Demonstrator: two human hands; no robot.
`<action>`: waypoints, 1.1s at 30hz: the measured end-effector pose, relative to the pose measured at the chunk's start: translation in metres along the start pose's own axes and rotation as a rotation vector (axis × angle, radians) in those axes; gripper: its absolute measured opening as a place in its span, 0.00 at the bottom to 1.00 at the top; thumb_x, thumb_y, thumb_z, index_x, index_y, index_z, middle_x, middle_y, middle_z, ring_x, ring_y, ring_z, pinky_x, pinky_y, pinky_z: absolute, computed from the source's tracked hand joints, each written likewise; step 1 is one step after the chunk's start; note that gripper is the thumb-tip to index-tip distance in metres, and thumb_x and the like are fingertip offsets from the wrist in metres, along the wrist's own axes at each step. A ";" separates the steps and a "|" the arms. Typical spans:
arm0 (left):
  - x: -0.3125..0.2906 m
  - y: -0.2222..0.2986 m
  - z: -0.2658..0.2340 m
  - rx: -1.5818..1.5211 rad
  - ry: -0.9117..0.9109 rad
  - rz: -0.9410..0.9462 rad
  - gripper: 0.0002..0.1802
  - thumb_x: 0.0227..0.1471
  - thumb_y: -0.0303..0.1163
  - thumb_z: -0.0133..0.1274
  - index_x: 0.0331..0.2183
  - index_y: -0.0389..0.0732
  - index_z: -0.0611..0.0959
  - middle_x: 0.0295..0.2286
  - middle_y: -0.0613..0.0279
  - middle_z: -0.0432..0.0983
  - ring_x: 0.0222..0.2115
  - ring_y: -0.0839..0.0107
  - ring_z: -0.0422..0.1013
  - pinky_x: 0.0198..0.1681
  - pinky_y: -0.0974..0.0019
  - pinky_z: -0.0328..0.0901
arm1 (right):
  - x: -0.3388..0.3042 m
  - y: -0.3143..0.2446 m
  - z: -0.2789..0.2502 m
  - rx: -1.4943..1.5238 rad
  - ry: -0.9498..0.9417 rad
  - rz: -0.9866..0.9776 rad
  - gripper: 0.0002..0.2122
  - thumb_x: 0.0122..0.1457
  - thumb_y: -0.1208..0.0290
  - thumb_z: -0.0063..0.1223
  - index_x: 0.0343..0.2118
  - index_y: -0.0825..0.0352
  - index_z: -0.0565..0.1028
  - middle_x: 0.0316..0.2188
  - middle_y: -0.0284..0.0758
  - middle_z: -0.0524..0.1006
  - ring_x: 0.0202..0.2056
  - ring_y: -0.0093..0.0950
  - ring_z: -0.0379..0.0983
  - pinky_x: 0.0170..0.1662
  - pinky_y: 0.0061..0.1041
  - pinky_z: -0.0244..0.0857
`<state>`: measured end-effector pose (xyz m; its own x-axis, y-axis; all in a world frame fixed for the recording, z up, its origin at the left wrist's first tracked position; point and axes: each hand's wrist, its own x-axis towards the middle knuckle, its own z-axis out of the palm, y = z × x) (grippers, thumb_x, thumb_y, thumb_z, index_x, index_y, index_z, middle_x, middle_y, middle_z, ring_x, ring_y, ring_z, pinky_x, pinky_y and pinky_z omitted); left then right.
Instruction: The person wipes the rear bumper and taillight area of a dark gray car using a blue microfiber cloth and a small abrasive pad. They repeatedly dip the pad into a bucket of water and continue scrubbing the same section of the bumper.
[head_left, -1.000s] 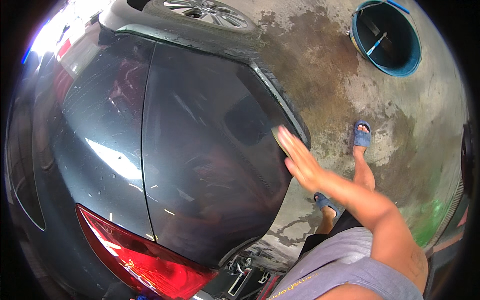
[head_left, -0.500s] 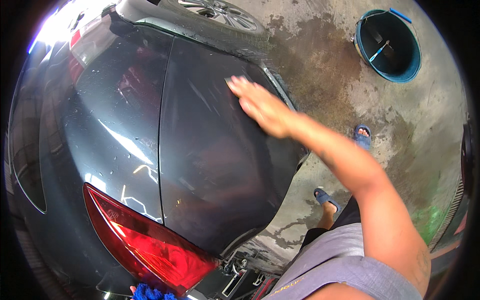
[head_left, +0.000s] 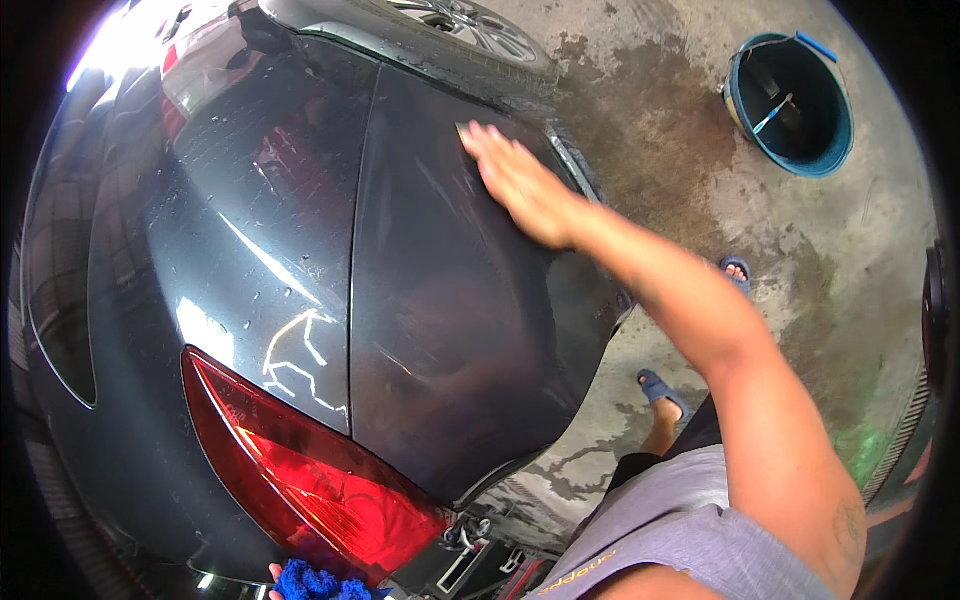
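Floor (head_left: 880,210): grey concrete, mottled with dark wet patches (head_left: 640,130); a green glow (head_left: 860,450) tints its right part. At upper right stands a teal bucket (head_left: 826,153), its handle bearing a blue grip (head_left: 817,46). Below and to its left, two blue sandals, near (head_left: 652,386) and far (head_left: 742,285), rest apart, each worn on a foot.
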<state>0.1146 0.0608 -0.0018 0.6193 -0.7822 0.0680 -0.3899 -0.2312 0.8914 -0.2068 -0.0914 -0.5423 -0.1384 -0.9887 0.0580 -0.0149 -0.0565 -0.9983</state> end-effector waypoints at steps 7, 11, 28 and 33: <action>0.034 0.019 -0.103 -0.439 -0.881 -0.620 0.43 0.74 0.67 0.31 0.68 0.42 0.69 0.63 0.47 0.72 0.58 0.51 0.73 0.68 0.38 0.61 | -0.227 -0.093 0.029 0.039 -0.153 -0.038 0.33 0.79 0.54 0.30 0.80 0.68 0.49 0.81 0.53 0.43 0.81 0.51 0.33 0.80 0.55 0.28; 0.053 0.026 -0.079 -0.386 -0.974 -0.658 0.38 0.74 0.64 0.33 0.64 0.43 0.72 0.55 0.51 0.76 0.53 0.53 0.74 0.67 0.39 0.62 | -0.015 -0.050 -0.004 -0.034 0.003 -0.056 0.33 0.81 0.49 0.22 0.80 0.65 0.49 0.82 0.46 0.44 0.82 0.42 0.34 0.82 0.49 0.28; 0.006 -0.038 0.032 0.606 -0.398 1.609 0.36 0.69 0.61 0.44 0.68 0.51 0.67 0.60 0.32 0.64 0.56 0.32 0.70 0.62 0.29 0.66 | 0.043 -0.094 0.015 -0.017 0.092 0.108 0.32 0.81 0.51 0.26 0.79 0.68 0.50 0.81 0.49 0.45 0.81 0.46 0.36 0.81 0.52 0.31; -0.007 -0.035 0.023 0.630 -0.374 1.677 0.38 0.67 0.60 0.48 0.70 0.54 0.64 0.63 0.25 0.59 0.57 0.25 0.69 0.60 0.26 0.67 | -0.158 -0.197 0.044 -0.102 -0.073 -0.097 0.32 0.79 0.56 0.34 0.79 0.68 0.50 0.80 0.53 0.46 0.81 0.54 0.38 0.79 0.59 0.32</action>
<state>0.1083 0.0605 -0.0437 -0.7820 -0.4438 0.4377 -0.5903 0.7526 -0.2916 -0.1385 0.0701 -0.3555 -0.0592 -0.9869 0.1500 -0.1257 -0.1417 -0.9819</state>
